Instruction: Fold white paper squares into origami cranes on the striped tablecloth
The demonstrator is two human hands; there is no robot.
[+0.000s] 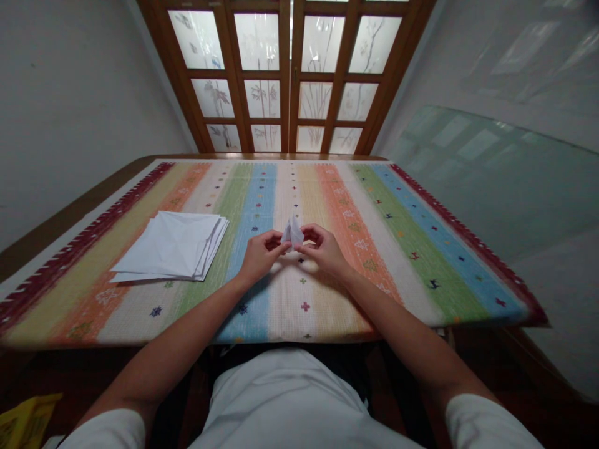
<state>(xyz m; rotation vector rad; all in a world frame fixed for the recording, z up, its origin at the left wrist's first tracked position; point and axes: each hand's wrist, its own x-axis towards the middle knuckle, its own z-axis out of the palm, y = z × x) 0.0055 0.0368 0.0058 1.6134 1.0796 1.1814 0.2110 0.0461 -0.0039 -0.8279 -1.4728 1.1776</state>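
Observation:
A small folded piece of white paper [292, 232], pointed at the top, is held up between my two hands over the middle of the striped cloth. My left hand [262, 252] pinches its left side between thumb and fingers. On the opposite side, my right hand [325, 248] grips the paper's right edge the same way. The paper's lower part is partly covered by my thumbs. To the left of my left hand lies a loose stack of white paper sheets [171, 243], with creases showing on the top sheet.
A striped, patterned tablecloth [374, 249] covers the table. Wooden doors with frosted panes [262, 100] stand beyond its far edge. A glass panel [468, 181] leans by the right wall. Something yellow [28, 419] sits low at the left.

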